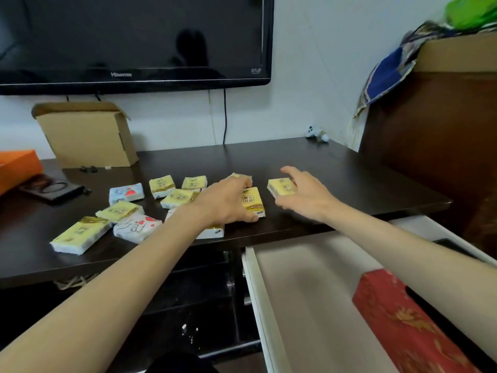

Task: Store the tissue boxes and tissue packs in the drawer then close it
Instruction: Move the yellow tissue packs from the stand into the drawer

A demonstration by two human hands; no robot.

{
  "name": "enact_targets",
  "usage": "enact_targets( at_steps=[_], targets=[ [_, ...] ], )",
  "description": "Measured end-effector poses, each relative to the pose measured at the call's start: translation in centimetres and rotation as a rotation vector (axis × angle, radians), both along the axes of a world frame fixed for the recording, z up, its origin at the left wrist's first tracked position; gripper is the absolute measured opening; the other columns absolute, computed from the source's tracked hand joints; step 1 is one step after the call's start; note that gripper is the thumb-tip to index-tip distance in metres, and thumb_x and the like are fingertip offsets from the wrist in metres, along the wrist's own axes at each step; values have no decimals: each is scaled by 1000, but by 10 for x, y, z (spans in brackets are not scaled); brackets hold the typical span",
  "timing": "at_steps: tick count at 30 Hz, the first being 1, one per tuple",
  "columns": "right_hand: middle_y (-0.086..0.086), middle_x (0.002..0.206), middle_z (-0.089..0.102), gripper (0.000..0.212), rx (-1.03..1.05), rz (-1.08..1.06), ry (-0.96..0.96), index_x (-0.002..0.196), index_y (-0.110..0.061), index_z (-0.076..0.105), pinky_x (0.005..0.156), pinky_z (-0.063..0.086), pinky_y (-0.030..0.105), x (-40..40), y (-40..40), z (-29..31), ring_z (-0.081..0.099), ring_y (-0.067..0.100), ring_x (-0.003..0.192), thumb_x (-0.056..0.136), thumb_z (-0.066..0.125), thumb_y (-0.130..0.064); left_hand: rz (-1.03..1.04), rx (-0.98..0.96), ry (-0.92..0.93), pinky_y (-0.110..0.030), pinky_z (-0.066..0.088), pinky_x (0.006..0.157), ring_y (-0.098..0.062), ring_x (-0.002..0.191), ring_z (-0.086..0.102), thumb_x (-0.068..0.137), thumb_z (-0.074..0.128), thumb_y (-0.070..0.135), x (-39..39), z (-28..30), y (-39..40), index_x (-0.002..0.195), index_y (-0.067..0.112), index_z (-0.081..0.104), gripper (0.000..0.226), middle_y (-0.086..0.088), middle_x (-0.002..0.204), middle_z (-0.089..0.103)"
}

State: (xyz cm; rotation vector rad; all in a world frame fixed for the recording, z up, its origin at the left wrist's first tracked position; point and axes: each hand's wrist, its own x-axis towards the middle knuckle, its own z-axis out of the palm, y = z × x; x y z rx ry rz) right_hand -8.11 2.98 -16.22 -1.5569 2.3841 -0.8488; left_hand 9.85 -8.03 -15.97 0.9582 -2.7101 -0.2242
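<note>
Several small yellow tissue packs lie scattered on the dark table (322, 168), along with two white packs with red hearts (135, 227) and a blue one (126, 193). My left hand (223, 201) rests over a yellow pack (252, 202), fingers curled around its edges. My right hand (304, 195) is spread open around another yellow pack (281, 187), thumb below it and fingers above, not closed on it. Below the table's right end a white drawer (258, 292) stands pulled out, with a red patterned tissue box (403, 319) lying inside.
A TV (134, 41) hangs on the wall behind. An open cardboard box (88, 135) and an orange box (16, 168) stand at the back left, beside a dark flat device (51, 188). A brown cabinet (435, 130) rises at the right.
</note>
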Motion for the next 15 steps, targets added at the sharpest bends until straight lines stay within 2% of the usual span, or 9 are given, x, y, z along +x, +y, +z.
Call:
enact_targets(
  at_steps=[3,5,7,10,12,15],
  targets=[
    [0,123,50,66,-45,19,-95,132,-43,55,80,48,32,-10,45,5,59,16,104,66,64,-47,-64,53,74,-33,43,79,-14,101,55,66,80,59,10,6,29,132,27,50,80,5,123,60],
    [-4,117,50,50,-30,39,-134,112,-42,60,79,48,28,-16,78,0,58,10,100,63,63,-48,-116,87,112,-33,46,79,-11,98,56,66,77,62,15,7,55,128,29,53,74,8,117,60],
    [-8,113,53,45,12,24,-127,103,-41,57,83,50,33,-20,108,-14,59,11,100,60,64,-52,-157,116,105,-35,50,83,-11,97,57,65,72,69,16,3,83,125,33,53,73,10,111,58],
    [-15,109,52,49,126,26,-38,104,-42,50,81,50,39,-23,135,-41,58,9,96,59,63,-59,-186,90,18,-35,48,86,-12,102,57,62,61,80,9,-19,117,128,37,49,80,14,112,54],
    [-15,111,51,54,214,53,43,111,-42,47,78,47,39,-23,139,-60,59,13,99,62,64,-58,-180,61,-79,-35,47,91,-14,108,56,65,61,80,-2,-43,129,132,31,48,84,10,118,54],
    [-11,112,50,52,293,90,221,113,-39,47,71,35,37,-22,136,-82,59,23,100,68,64,-59,-143,32,-216,-35,44,88,-23,110,57,68,62,78,-17,-78,134,125,21,52,81,1,118,55]
  ],
)
